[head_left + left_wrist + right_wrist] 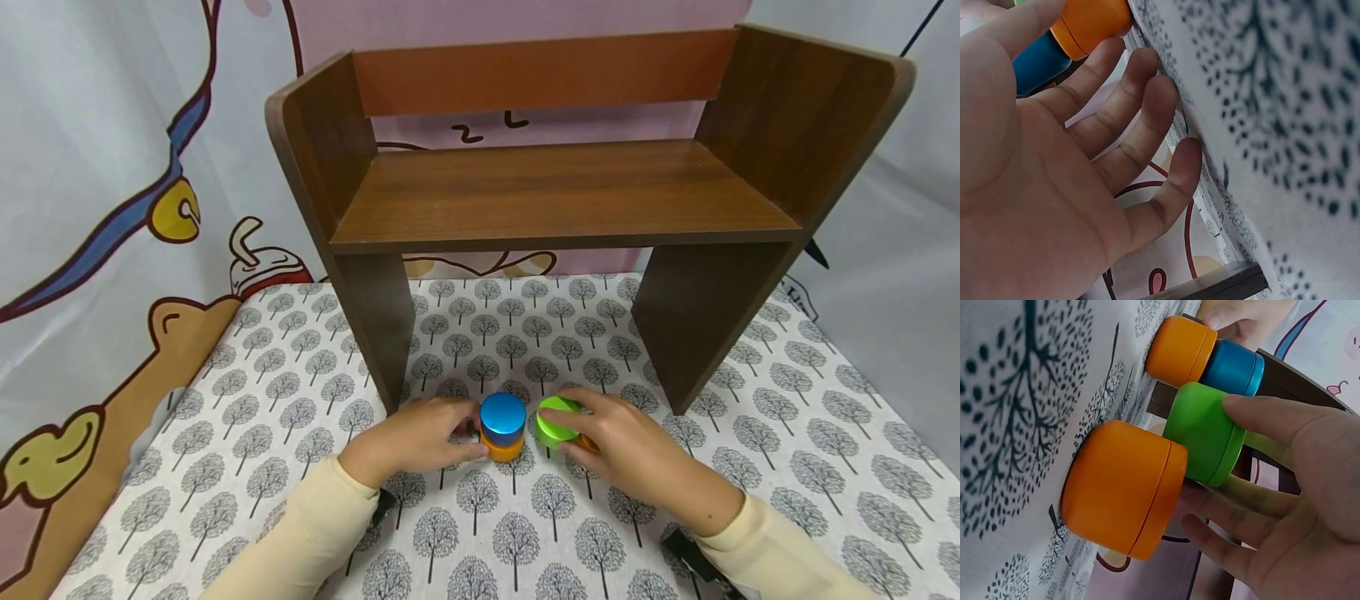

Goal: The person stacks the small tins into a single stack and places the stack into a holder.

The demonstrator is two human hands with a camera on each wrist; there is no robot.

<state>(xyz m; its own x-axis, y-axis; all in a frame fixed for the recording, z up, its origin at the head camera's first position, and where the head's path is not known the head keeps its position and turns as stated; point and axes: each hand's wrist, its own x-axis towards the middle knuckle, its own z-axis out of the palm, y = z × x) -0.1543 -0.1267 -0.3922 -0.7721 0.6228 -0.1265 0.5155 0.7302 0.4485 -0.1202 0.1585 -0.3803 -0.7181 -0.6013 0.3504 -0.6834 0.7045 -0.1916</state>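
A small blue jar [503, 413] stands on top of an orange jar [502, 450] on the cloth. At its left side my left hand [427, 435] pinches that lower orange jar between thumb and index finger; the other fingers are loosely bent in the left wrist view. My right hand [622, 442] grips a green jar [1204, 434] with the thumb on its lid edge and fingers on the far side. Close by the green jar, a second orange jar [1124, 487] sits on the cloth, mostly hidden under the right hand in the head view.
A brown wooden shelf unit [570, 192] stands behind the jars, with its side panels [712, 317] reaching down to the cloth. The table wears a white tree-print cloth [480, 533]. Cartoon-print curtains [90, 167] hang behind and at the sides.
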